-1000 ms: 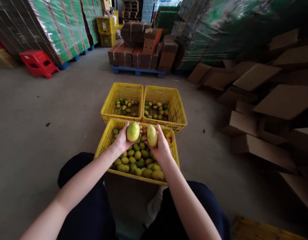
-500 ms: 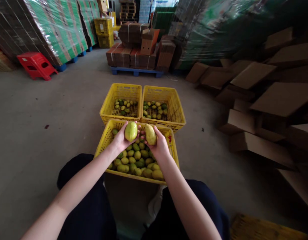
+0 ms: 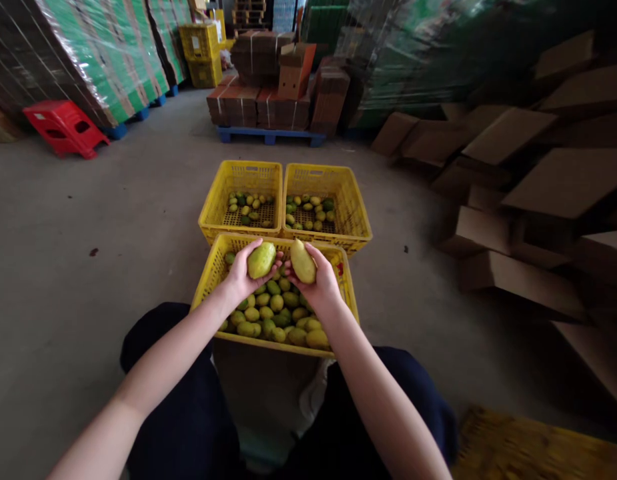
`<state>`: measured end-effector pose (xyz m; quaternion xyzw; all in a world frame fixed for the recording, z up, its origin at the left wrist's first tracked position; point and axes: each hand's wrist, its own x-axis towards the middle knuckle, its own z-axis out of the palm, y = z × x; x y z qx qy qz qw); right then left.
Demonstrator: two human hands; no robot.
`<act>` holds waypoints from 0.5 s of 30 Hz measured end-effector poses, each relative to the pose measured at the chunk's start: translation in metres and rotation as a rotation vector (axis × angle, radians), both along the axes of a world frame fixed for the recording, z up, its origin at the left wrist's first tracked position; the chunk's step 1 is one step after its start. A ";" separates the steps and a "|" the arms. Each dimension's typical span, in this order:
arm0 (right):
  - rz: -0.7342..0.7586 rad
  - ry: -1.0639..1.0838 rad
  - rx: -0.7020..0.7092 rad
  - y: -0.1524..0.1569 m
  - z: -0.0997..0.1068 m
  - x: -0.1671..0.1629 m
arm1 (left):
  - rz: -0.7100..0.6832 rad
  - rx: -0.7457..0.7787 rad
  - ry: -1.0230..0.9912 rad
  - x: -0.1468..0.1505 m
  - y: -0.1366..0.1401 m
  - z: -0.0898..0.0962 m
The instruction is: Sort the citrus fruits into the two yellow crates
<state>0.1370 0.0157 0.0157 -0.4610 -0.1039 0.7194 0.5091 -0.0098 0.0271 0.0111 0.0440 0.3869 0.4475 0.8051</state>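
In my left hand [image 3: 242, 272] lies a yellow-green lemon [image 3: 261, 260], with the thumb along its upper side and the fingers curled beneath. A paler yellow lemon [image 3: 303, 262], its pointed end up, is gripped by my right hand [image 3: 322, 280]. Both hands are close together above the near yellow crate [image 3: 278, 347], fingertips almost meeting. Many green and yellow lemons [image 3: 277, 303] fill the bottom of that crate; my hands and forearms hide some of them.
Beyond stand two more yellow crates, a left one [image 3: 238, 231] and a right one [image 3: 355, 207], each with several lemons. Flattened cardboard boxes [image 3: 508, 137] lie at right. A red stool [image 3: 65, 127] is at left, and a blue pallet [image 3: 271, 135] bears stacked cartons behind.
Both lemons have been turned in my hands: the left one now tilts to the right, and the right one shows its pointed end upward. The view has shifted slightly.
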 end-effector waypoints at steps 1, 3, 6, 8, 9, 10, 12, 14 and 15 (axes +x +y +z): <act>-0.018 0.000 -0.009 0.000 0.000 0.000 | 0.007 -0.008 -0.004 0.000 0.000 0.000; -0.062 -0.016 -0.004 0.000 -0.001 -0.002 | 0.037 -0.024 -0.011 0.000 0.001 0.001; -0.066 -0.050 0.018 0.001 -0.006 -0.004 | 0.133 -0.078 0.001 0.002 0.005 0.002; -0.043 -0.064 -0.001 0.000 -0.008 -0.005 | 0.191 -0.120 0.001 0.002 0.008 0.001; -0.024 -0.073 -0.021 0.000 -0.009 -0.005 | 0.210 -0.135 -0.009 0.001 0.010 0.001; -0.002 -0.084 -0.042 -0.001 -0.009 -0.005 | 0.226 -0.137 -0.024 0.000 0.012 0.000; 0.035 -0.106 -0.067 -0.004 -0.007 -0.003 | 0.254 -0.122 -0.056 -0.002 0.013 0.001; 0.052 -0.106 -0.050 -0.007 -0.005 0.001 | 0.271 -0.088 -0.080 -0.005 0.012 0.003; 0.069 -0.090 -0.028 -0.009 -0.003 0.003 | 0.273 -0.070 -0.091 -0.006 0.011 0.004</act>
